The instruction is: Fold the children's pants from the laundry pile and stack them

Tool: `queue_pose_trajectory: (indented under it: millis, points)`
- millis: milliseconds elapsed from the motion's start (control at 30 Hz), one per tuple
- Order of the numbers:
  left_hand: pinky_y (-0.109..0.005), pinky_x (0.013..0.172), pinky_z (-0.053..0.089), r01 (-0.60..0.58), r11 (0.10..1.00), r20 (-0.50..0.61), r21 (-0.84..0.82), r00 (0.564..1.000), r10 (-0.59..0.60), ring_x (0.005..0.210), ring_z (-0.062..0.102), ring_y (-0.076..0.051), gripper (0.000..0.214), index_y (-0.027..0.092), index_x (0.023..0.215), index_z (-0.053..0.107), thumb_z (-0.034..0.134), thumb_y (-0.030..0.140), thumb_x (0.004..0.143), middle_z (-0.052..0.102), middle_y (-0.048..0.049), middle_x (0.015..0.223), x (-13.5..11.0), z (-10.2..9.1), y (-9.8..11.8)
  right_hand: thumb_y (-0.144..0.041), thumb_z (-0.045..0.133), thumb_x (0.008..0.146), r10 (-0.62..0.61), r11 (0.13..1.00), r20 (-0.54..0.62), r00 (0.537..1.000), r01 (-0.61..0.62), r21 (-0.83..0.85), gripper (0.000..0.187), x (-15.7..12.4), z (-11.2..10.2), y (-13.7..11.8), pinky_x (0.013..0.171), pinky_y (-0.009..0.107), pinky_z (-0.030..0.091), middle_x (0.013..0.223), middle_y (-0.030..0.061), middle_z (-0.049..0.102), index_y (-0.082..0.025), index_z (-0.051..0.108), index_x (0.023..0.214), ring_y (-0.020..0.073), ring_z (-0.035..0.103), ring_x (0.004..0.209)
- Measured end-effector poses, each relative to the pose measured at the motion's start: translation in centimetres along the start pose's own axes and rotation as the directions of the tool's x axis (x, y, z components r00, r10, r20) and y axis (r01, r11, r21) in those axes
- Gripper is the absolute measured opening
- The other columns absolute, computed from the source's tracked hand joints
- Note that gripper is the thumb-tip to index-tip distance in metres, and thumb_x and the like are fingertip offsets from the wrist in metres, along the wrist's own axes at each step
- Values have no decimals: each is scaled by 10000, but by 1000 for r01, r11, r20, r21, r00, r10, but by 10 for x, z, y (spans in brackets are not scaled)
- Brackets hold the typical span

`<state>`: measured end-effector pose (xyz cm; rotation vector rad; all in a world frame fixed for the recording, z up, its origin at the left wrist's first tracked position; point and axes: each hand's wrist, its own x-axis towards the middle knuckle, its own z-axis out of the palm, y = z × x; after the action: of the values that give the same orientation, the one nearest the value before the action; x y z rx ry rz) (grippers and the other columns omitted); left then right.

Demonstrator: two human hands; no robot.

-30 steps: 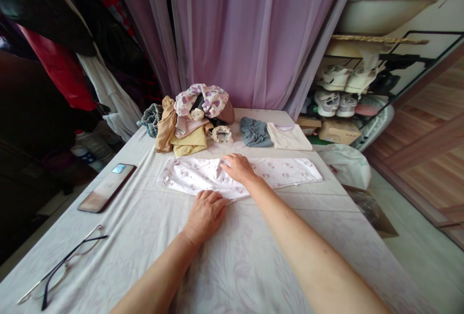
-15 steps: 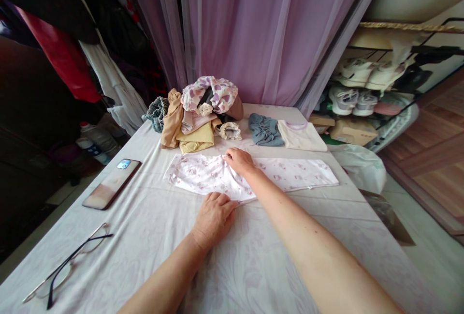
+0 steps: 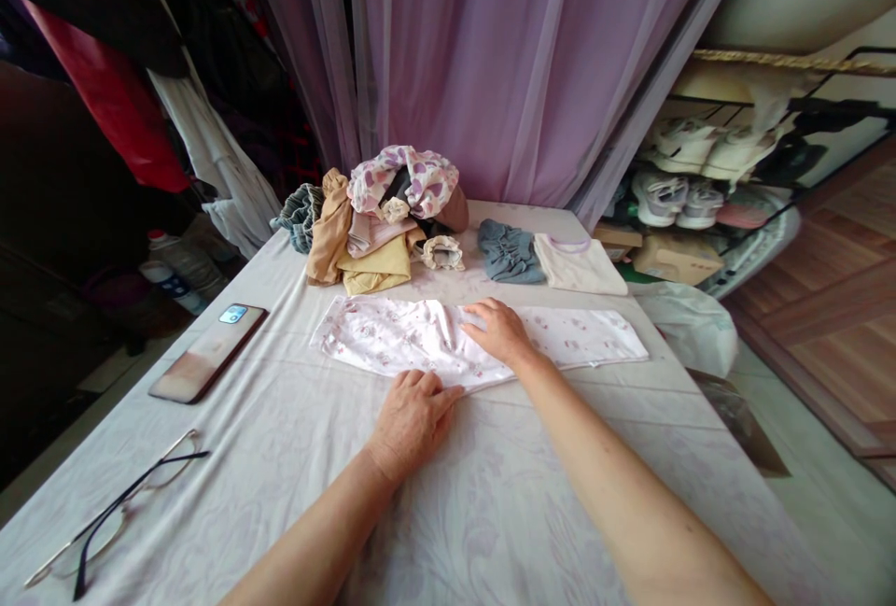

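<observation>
Hands [image 3: 412, 421] [image 3: 498, 331] on white garment [image 3: 392, 335] (floral print)

Home bedrm, w/ floral bedsheet [image 3: 490, 513], racked shoes [image 3: 678, 198], hung clothes [image 3: 112, 92], lilac curtain [image 3: 476, 55].

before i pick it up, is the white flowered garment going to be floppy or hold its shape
Probably floppy: the white flowered garment lies flat and creases softly where the right hand presses it. It looks thin, so it is likely light for its size. Pushed across the pale sheet, it would probably bunch rather than slide, since cloth lies on cloth.
</observation>
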<state>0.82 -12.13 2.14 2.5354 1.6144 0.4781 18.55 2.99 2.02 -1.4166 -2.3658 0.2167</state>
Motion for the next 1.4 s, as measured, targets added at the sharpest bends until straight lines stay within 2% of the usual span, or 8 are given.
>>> queue_pose_trajectory:
  millis: [167,367,867,967,1100,1167,1267,1400]
  points:
    - [-370,770,425,7,1000,0,-1,1000,-7,839,545,-210,305,310,1191,670,477,265,959,636,-55,900,0,1,0,-290,562,884,64,989,94,993,-51,-140,192,14,-1,-10,869,280,423,1018,53,714,-238,733,953,186,620,979]
    - [-375,779,431,7,1000,18,-13,1000,-7,841,539,-214,298,311,1186,671,479,277,960,631,-52,899,0,0,0,-272,410,961,115,966,141,983,-77,-247,304,24,-6,-17,829,291,414,1054,88,697,-206,706,974,198,622,979]
    - [-373,781,439,9,1000,25,17,1000,-9,855,544,-216,327,320,1226,650,466,266,961,628,-63,904,1,-1,1,-301,572,887,71,992,86,994,-61,-109,185,29,-1,-6,883,300,404,1071,59,699,-231,714,983,211,593,1037]
    - [-372,775,448,15,1000,11,-20,1000,-14,844,561,-213,304,319,1176,679,481,263,952,642,-59,888,1,1,1,-269,542,893,103,988,82,991,-93,-127,189,31,-1,-10,849,302,415,1017,60,709,-233,727,880,211,606,1004]
    - [-336,758,473,-4,985,-93,-175,996,-12,812,600,-187,265,259,1062,714,476,254,946,668,-52,855,1,1,-12,-304,559,885,110,991,120,987,-99,-94,188,35,-3,-15,834,297,426,1053,51,719,-238,714,969,205,621,1000]
    - [-312,753,489,51,971,-207,-233,973,-101,814,617,-178,280,220,1029,711,445,244,948,675,-63,860,0,-6,-29,-348,562,890,110,991,142,984,-98,-86,221,36,-5,-15,832,290,428,1074,50,721,-243,709,1017,200,627,995]
    - [-343,841,495,266,947,-383,-179,868,-316,917,629,-209,295,213,1052,693,428,280,940,686,-84,972,-1,-29,-69,-371,570,881,108,991,165,980,-92,-101,213,37,-6,-14,824,279,427,1049,46,724,-254,729,962,194,633,969]
    - [-402,967,441,650,759,-356,-34,702,-617,1131,584,-297,476,137,1245,596,478,445,901,634,-163,1230,2,-64,-128,-327,576,866,107,991,138,985,-95,-94,181,34,-3,-10,826,280,426,1037,42,716,-240,730,901,194,628,973]
